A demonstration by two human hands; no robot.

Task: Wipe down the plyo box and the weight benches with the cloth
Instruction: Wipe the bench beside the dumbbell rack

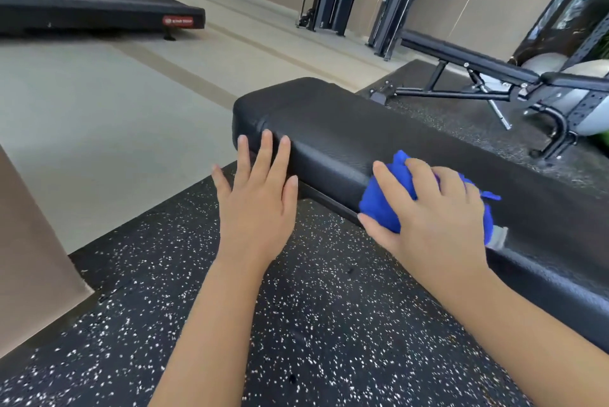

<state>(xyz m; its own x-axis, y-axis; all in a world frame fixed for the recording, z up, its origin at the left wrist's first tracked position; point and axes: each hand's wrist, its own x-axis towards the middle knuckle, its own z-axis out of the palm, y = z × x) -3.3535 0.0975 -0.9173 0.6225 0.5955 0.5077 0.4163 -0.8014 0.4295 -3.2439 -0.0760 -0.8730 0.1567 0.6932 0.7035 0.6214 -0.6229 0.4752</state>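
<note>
The right hand (438,209), fingers curled round a bunched blue cloth (382,202), presses it on the near rounded edge of a black weight bench (346,123), the left hand (257,195) flat at the bench's end, fingers spread; so bunched, the cloth may slip off and miss patches.

Both bare forearms reached forward, the left hand (260,195) flat with fingers straight and spread (thumb out), the right hand (438,209) curled over the cloth (384,204).
</note>
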